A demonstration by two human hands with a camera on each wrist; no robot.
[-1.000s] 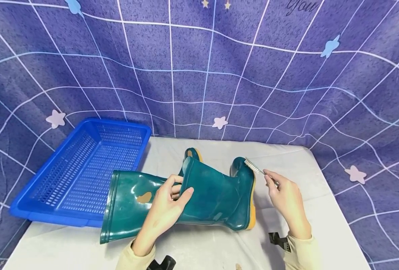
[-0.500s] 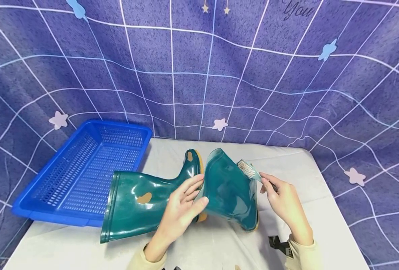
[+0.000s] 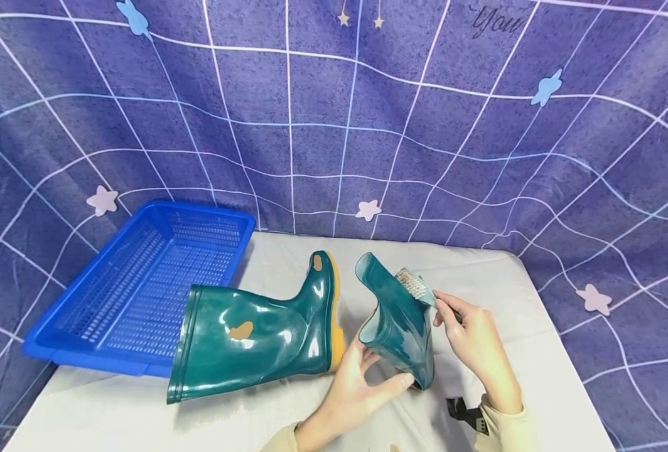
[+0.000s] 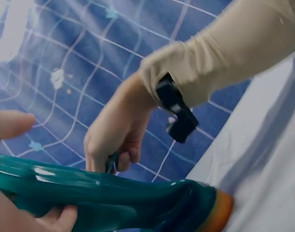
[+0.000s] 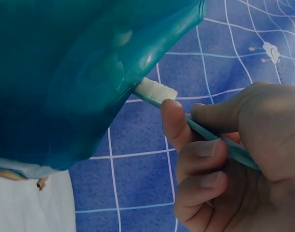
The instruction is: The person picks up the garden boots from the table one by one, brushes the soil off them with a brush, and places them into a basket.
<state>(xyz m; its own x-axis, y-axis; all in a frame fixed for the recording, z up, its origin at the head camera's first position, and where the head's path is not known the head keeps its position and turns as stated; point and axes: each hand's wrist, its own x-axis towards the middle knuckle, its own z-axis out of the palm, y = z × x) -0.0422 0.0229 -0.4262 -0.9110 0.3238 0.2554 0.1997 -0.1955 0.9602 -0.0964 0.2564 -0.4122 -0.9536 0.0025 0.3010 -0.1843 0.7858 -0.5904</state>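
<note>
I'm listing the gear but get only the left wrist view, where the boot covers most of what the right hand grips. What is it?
Observer: A brush with pale bristles.
Operator: Does anything else lie outside my view?
Observer: Yes, the head view shows a second green boot lying on its side.
Operator: Any container?
Observer: A blue basket, to the left of that boot in the head view.

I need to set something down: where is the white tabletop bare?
Bare white tabletop shows right of the right hand and on the lying boot's near side. Crowded: the middle, where left hand, held boot and brush cluster, and the basket's edge beside the lying boot.
</note>
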